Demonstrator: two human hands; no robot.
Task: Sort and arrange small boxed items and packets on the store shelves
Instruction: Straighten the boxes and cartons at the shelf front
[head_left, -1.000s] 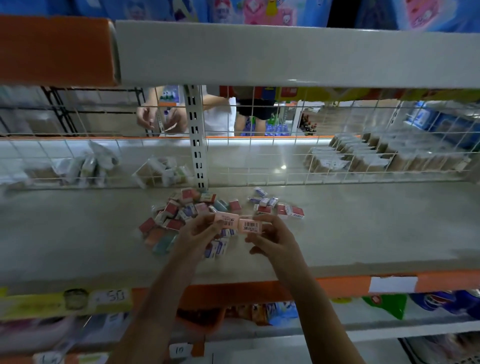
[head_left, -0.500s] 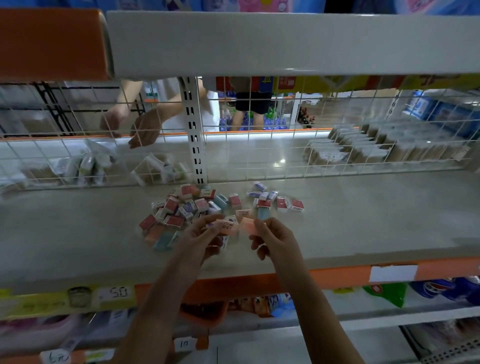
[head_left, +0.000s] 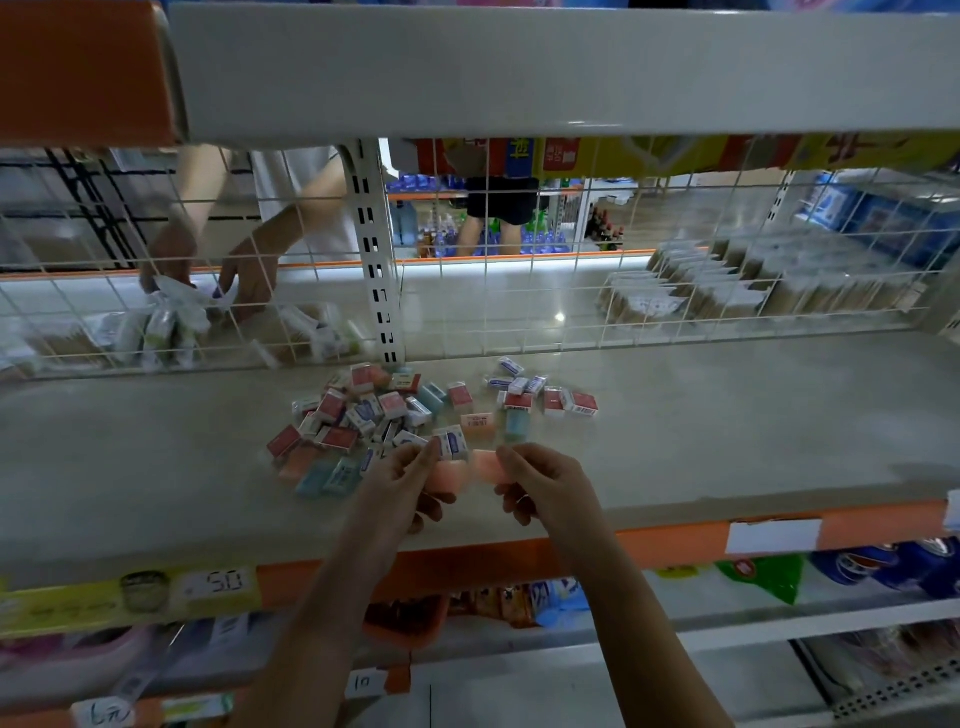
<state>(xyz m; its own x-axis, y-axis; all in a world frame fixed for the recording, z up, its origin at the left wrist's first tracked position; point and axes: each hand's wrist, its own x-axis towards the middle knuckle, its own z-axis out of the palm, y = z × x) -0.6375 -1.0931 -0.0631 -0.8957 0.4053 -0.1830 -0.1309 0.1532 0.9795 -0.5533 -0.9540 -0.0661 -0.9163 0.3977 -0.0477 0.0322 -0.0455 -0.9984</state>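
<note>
A loose pile of small boxes (head_left: 363, 415) in red, white, blue and pink lies on the grey shelf (head_left: 727, 426), with a smaller group (head_left: 545, 395) to its right. My left hand (head_left: 400, 483) pinches a pink packet (head_left: 447, 475) just in front of the pile. My right hand (head_left: 540, 483) pinches a second pink packet (head_left: 488, 462) next to it. A white-and-blue box (head_left: 452, 441) stands right above my left fingertips. A pink box (head_left: 477, 422) and a light-blue box (head_left: 517, 423) lie flat just beyond my hands.
A white wire grid (head_left: 571, 260) closes the back of the shelf. Behind it another person's hands (head_left: 244, 280) handle packets (head_left: 166, 322), and rows of brown packets (head_left: 727, 291) stand at the right. The upper shelf (head_left: 519, 67) hangs low overhead. An orange price rail (head_left: 675, 540) edges the front.
Both hands have come down and toward me with the pink packets. The two packets, held side by side before, are now slightly apart. The person behind the grid reached down to the packets.
</note>
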